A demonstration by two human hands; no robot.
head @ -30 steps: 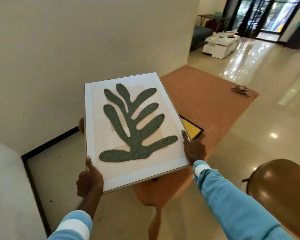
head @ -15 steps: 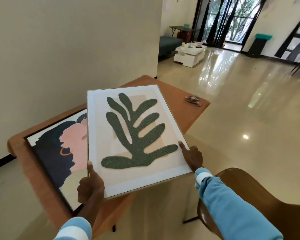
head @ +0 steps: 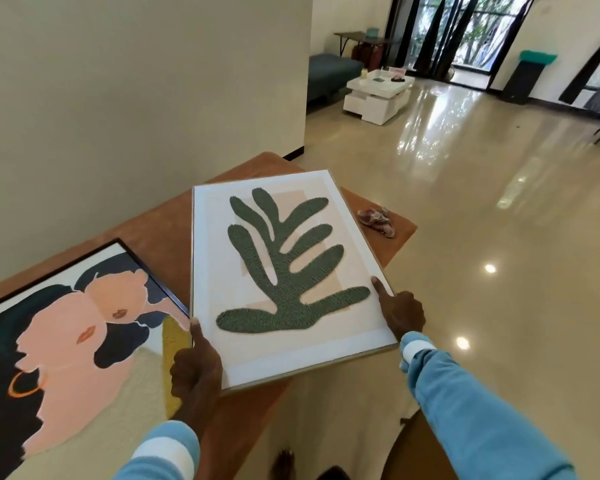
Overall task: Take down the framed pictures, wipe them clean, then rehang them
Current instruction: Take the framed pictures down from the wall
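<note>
- Framed picture of a dark green, many-lobed leaf on a pale pink and white ground, in a thin light frame [head: 284, 271]: centre of the frame, held face up toward the camera above the orange-brown wooden table [head: 160, 220].
- Long axis: runs from the lower centre of the frame to the upper centre, leaning slightly to the right at the top. The leaf's broad base lies near the lower short edge and its lobes point toward the upper right.
- Near short edge: hangs out past the table's edge, toward the viewer. Whether the far short edge touches the tabletop cannot be told.
- Left hand [head: 196, 368]: grips the left long edge close to the lower corner, thumb laid flat on the front, fingers curled under the frame.
- Right hand [head: 400, 311]: grips the right long edge a little higher in the frame, thumb on the white border, fingers curled beneath.
- Black-framed picture of peach-pink faces against dark shapes [head: 66, 341]: lies flat on the table at lower left; its right corner is hidden behind the leaf picture's left edge.
- Crumpled pinkish cloth [head: 376, 218]: on the table's far right corner, just beside the leaf picture's right edge, apart from it.
- Glossy beige floor [head: 499, 202]: fills the right of the frame.
</note>
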